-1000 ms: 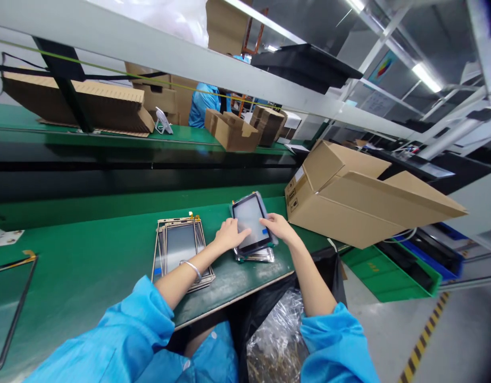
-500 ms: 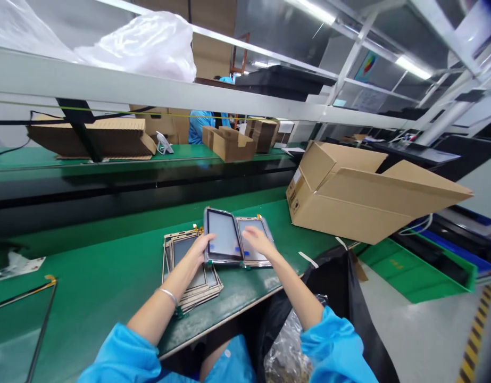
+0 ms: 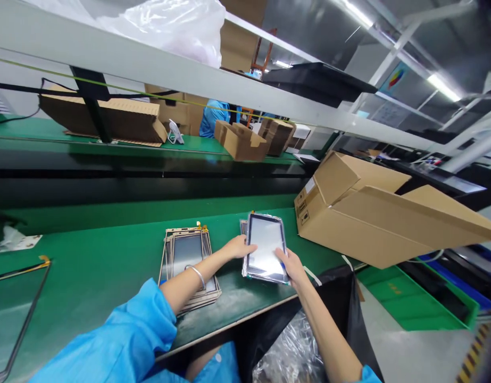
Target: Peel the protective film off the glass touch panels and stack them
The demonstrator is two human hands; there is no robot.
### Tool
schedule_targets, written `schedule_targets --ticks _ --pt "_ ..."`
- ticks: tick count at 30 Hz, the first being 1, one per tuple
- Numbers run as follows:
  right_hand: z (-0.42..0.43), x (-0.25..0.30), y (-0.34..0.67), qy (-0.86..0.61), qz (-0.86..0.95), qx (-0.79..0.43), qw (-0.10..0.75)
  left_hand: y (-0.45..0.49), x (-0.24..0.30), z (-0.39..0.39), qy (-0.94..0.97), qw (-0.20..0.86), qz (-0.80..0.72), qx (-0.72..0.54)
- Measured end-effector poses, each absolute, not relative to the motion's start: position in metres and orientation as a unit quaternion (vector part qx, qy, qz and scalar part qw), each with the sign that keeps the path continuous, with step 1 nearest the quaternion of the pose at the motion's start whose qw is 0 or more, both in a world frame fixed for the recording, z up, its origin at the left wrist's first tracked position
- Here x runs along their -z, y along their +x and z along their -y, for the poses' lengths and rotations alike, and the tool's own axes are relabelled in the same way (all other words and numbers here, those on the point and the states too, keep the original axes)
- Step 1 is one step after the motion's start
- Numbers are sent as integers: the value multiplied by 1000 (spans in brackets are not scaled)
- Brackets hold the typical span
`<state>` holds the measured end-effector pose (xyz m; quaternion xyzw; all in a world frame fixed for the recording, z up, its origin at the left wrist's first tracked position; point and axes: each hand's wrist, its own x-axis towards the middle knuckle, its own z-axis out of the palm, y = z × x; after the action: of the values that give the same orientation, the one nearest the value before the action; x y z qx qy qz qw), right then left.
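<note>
My left hand (image 3: 238, 248) grips the left edge of a black-bordered screen panel (image 3: 265, 239), its thumb resting on the front. At the opposite edge my right hand (image 3: 292, 267) is closed on the same panel. The panel tilts up toward me, and light glares on its lower part. Behind its left edge a bit of another framed panel (image 3: 243, 227) shows, mostly hidden. A loose stack of framed screen panels (image 3: 188, 250) lies to the left on the green bench, partly covered by my left forearm.
An open cardboard box (image 3: 341, 229) stands on the right. Below the bench edge hangs a black bag (image 3: 336, 292) with clear plastic (image 3: 291, 346) inside. A large framed glass panel (image 3: 14, 319) lies far left. A shelf beam (image 3: 149, 80) crosses overhead; a person in blue (image 3: 214, 118) is behind.
The screen panel in my left hand has moved right, away from above the stack, over the other panel. My right hand has come onto its right edge. The camera view has shifted.
</note>
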<state>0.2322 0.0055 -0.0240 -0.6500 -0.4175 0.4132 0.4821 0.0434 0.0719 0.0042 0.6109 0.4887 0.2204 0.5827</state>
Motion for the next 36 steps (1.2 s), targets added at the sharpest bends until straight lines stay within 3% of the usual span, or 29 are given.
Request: schedule_targets --ticks 5,11,18,26,36 --pt "-11 38 235 -657 443 -406 455 34 1 -88 665 490 -550 -120" --pt "-23 42 245 -694 504 -339 386 33 9 -95 680 430 -577 -142" --pt "-29 44 254 -715 575 -200 344 55 28 -80 614 483 -576 -241" --pt "-44 49 248 -701 585 -229 337 73 37 -62 479 556 -575 -361" --pt "-32 55 243 -692 551 -270 380 85 31 -50 430 559 -581 -406"
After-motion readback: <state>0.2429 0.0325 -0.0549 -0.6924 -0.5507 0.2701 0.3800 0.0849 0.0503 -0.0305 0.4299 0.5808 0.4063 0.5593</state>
